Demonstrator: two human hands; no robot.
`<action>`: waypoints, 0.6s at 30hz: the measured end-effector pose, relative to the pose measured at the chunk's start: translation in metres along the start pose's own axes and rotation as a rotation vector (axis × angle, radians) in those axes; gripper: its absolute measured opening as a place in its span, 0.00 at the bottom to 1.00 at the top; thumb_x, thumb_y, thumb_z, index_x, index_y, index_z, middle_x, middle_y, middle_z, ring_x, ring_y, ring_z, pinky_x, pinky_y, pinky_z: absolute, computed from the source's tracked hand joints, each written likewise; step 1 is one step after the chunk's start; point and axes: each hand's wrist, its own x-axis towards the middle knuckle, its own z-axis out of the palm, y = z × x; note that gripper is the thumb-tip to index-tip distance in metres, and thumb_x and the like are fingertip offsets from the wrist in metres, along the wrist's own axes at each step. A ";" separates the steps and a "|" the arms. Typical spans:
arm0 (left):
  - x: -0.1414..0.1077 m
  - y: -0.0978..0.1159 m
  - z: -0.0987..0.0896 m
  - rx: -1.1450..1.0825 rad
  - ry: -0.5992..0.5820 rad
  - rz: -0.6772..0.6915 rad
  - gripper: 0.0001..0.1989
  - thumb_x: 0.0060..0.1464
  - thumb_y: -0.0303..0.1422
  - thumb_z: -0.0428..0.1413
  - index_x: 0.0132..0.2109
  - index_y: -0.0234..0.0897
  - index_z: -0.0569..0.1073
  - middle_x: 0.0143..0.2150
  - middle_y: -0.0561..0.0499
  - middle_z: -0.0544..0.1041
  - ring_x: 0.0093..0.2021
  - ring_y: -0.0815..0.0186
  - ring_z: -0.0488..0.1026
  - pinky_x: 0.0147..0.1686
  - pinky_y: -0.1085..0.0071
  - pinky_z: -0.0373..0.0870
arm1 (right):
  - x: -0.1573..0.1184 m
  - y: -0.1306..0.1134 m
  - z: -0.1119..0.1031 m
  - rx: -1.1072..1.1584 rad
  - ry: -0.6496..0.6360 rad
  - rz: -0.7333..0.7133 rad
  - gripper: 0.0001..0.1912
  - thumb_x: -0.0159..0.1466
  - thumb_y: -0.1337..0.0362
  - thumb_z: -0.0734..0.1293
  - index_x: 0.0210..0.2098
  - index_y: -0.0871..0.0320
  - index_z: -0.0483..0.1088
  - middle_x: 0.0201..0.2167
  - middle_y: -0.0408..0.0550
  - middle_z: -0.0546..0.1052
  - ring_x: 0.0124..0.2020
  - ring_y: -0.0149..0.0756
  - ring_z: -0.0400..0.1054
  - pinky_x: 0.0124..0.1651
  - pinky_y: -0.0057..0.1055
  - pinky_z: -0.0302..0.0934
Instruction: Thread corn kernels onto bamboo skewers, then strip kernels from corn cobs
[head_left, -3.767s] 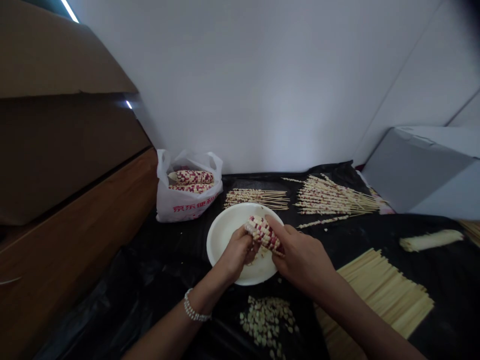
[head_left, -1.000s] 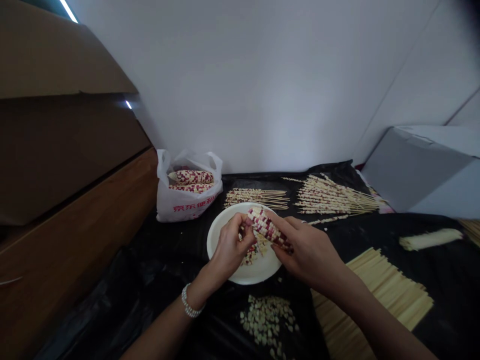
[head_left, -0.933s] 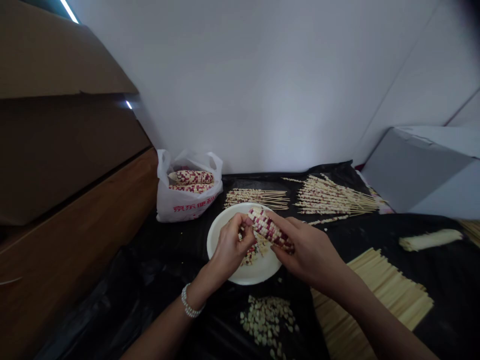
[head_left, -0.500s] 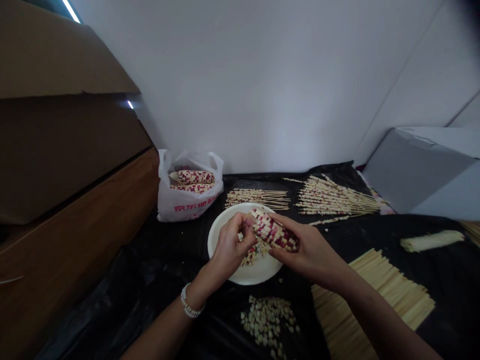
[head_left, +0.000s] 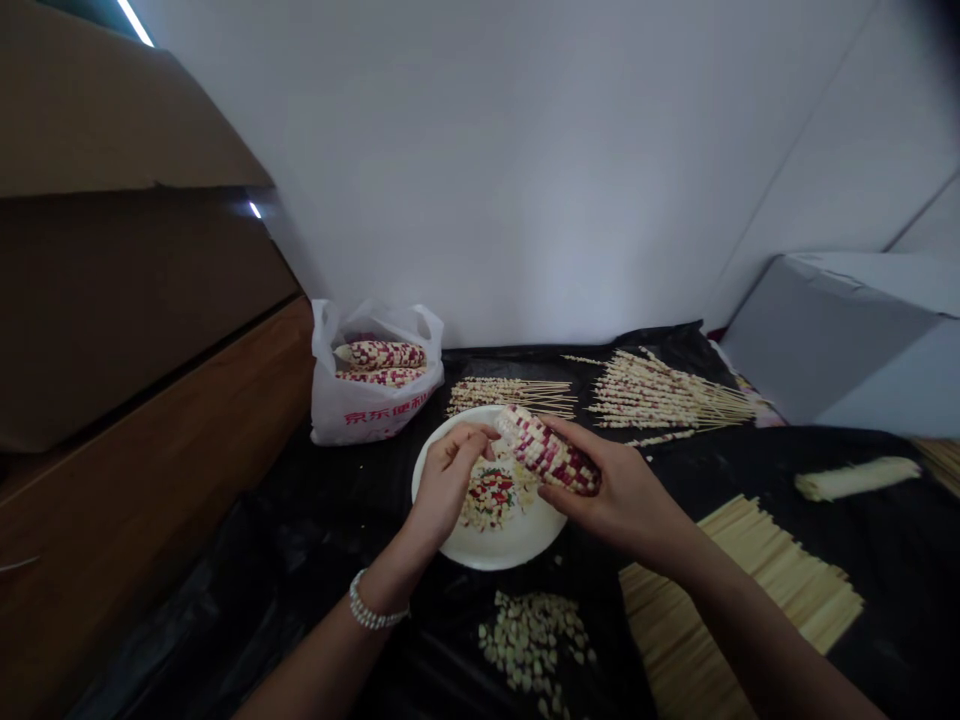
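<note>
My right hand (head_left: 619,495) is wrapped round an ear of corn (head_left: 553,452) with red and cream kernels, tilted so its tip points up and left. Kernels are gone from that pale tip. Just left of it, my left hand (head_left: 448,475) is apart from the ear, its fingers curled and closed; whatever they may pinch is too small to make out. A bracelet of white beads circles the left wrist. Beneath both hands stands a white bowl (head_left: 506,555) with a printed pattern at its bottom and loose corn kernels (head_left: 480,512) in it.
A white plastic bag (head_left: 360,425) of corn ears stands behind left. Skewers threaded with kernels (head_left: 652,395) lie at the back on black sheeting. Bare wooden sticks (head_left: 780,570) and a stripped cob (head_left: 859,480) lie right; small pale pieces (head_left: 536,640) are in front.
My left hand has drawn back left and down from the ear's tip, uncovering more of the bowl. The right hand still holds the ear in about the same place.
</note>
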 end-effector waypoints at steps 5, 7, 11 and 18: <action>-0.005 0.008 0.005 -0.119 -0.023 -0.109 0.12 0.50 0.31 0.57 0.44 0.39 0.70 0.41 0.51 0.73 0.41 0.66 0.72 0.41 0.68 0.69 | -0.002 -0.002 0.002 -0.074 0.021 -0.064 0.34 0.56 0.63 0.67 0.62 0.52 0.61 0.56 0.50 0.73 0.52 0.44 0.70 0.54 0.43 0.63; -0.007 0.011 0.006 -0.155 -0.092 -0.173 0.17 0.52 0.33 0.56 0.50 0.40 0.67 0.42 0.50 0.73 0.38 0.66 0.73 0.37 0.69 0.71 | -0.003 -0.003 0.003 -0.124 0.022 -0.082 0.34 0.57 0.62 0.67 0.63 0.52 0.60 0.53 0.51 0.75 0.50 0.45 0.71 0.51 0.44 0.65; -0.010 0.012 0.007 -0.104 -0.181 -0.200 0.21 0.54 0.35 0.55 0.54 0.37 0.67 0.40 0.48 0.74 0.33 0.67 0.73 0.30 0.73 0.68 | -0.006 -0.003 0.006 -0.224 0.011 -0.125 0.33 0.59 0.62 0.65 0.64 0.50 0.59 0.50 0.51 0.76 0.45 0.44 0.73 0.47 0.43 0.67; -0.010 0.010 0.006 -0.077 -0.182 -0.165 0.18 0.56 0.35 0.54 0.53 0.36 0.67 0.42 0.48 0.74 0.33 0.68 0.72 0.30 0.72 0.71 | -0.010 -0.009 0.008 -0.349 0.000 -0.144 0.34 0.60 0.64 0.64 0.65 0.49 0.56 0.46 0.49 0.76 0.43 0.44 0.72 0.43 0.41 0.66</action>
